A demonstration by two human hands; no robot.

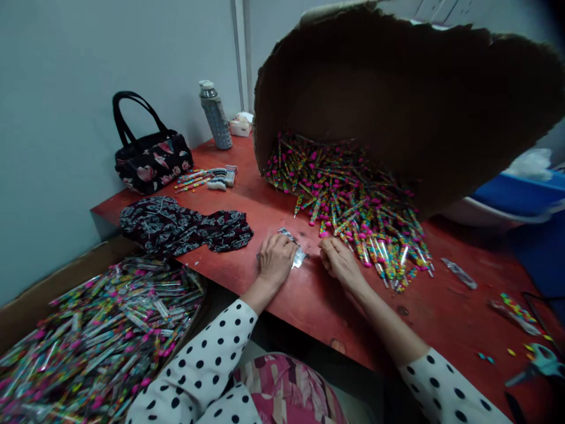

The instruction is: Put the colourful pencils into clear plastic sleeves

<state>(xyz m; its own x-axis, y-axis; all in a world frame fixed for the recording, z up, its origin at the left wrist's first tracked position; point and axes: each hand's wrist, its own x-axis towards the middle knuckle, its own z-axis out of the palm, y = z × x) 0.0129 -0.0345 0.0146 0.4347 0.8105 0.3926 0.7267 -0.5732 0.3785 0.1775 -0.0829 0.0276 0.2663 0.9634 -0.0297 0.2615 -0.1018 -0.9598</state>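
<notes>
two hands meet over a red table (304, 318), forearms angled inward from dotted sleeves (212, 347). the left hand (277, 258) lies knuckles up, its fingers bent over a shiny wrapper (299, 258) on the table near the front edge; the wrapper shows above and below the fingertips, though whether it is pinched or only pressed flat cannot be told. the right hand (339, 262) sits just beside it, wrist low, fingers curled narrow into a loose fist, with anything inside hidden from sight. beyond the right hand, colorful sticks (348, 194) with pink ends spill from a tipped box (362, 88) onto the table. a carton (73, 268) at the person's left is heaped with wrapped sticks (106, 335). between carton and box lies a dark patterned cloth (185, 227), with a floral bag (154, 162) and a flask (216, 123) behind. scissors (541, 362) rest at far right.
</notes>
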